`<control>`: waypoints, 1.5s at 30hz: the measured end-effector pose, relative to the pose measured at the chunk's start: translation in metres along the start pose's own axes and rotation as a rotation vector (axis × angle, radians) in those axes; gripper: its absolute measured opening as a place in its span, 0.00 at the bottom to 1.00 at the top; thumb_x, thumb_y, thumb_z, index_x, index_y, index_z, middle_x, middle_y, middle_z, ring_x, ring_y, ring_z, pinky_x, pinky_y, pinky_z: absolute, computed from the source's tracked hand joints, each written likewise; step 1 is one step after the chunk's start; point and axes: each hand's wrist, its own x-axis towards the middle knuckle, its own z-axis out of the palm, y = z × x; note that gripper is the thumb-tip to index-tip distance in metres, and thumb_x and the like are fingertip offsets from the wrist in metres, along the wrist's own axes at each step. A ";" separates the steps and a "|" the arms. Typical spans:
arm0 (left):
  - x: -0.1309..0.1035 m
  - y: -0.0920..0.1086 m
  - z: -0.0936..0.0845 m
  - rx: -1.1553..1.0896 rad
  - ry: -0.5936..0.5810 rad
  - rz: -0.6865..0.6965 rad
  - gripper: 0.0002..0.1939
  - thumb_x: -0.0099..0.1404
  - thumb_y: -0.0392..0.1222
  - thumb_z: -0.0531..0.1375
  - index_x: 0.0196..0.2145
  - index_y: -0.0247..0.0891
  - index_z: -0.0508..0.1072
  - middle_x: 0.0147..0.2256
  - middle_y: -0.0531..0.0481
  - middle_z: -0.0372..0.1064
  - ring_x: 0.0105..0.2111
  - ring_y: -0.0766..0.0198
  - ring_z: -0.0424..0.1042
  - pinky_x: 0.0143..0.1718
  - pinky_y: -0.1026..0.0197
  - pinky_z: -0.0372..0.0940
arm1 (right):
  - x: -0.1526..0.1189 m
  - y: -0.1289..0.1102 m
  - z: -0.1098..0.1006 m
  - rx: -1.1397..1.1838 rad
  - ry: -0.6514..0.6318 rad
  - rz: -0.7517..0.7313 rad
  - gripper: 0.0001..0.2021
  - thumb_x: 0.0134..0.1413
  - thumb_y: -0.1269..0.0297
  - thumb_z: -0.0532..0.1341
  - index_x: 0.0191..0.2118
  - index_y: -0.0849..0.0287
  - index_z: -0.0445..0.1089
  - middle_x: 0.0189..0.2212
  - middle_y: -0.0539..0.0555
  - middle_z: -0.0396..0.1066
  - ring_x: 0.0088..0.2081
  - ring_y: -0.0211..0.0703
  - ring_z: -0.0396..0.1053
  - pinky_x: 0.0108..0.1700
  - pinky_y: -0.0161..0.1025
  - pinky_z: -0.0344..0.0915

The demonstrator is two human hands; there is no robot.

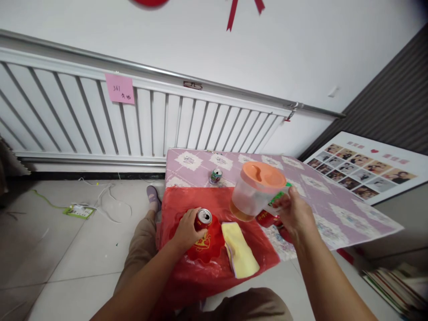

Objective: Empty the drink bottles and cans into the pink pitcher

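My left hand (186,230) wraps around a red drink can (203,219) with an open top, standing on a red plastic sheet (214,267) at the table's near edge. My right hand (293,213) holds a clear plastic pitcher (251,196) by its handle. The pitcher has an orange lid, is tilted, and has a little orange liquid at the bottom. It hangs above the table, to the right of the can. A folded yellow cloth (239,248) lies on the red sheet between my hands.
A small green can (216,176) stands farther back on the low table's purple patterned cover (321,200). A white radiator (100,120) with a pink note lines the wall. A power strip (78,210) lies on the floor at left, a photo board (364,167) at right, books (397,281) lower right.
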 end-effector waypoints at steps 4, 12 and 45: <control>-0.001 -0.001 0.000 0.024 -0.006 -0.002 0.36 0.52 0.34 0.67 0.58 0.40 0.63 0.55 0.41 0.67 0.58 0.49 0.66 0.61 0.42 0.61 | -0.029 -0.016 -0.004 -0.129 0.012 0.061 0.25 0.40 0.40 0.69 0.16 0.54 0.61 0.13 0.46 0.59 0.18 0.39 0.62 0.19 0.37 0.61; -0.002 0.005 -0.004 0.041 -0.025 -0.023 0.35 0.53 0.35 0.67 0.58 0.41 0.63 0.55 0.41 0.67 0.58 0.49 0.66 0.60 0.42 0.62 | -0.063 -0.043 -0.010 -0.602 -0.067 0.054 0.24 0.43 0.39 0.66 0.19 0.56 0.69 0.17 0.50 0.65 0.18 0.37 0.57 0.18 0.36 0.53; 0.000 -0.001 -0.004 0.090 -0.049 -0.032 0.38 0.54 0.40 0.69 0.60 0.42 0.61 0.57 0.40 0.66 0.59 0.46 0.65 0.59 0.42 0.62 | -0.063 -0.053 0.051 -1.064 -0.367 -0.299 0.17 0.45 0.46 0.62 0.21 0.55 0.70 0.16 0.49 0.65 0.21 0.39 0.60 0.22 0.36 0.56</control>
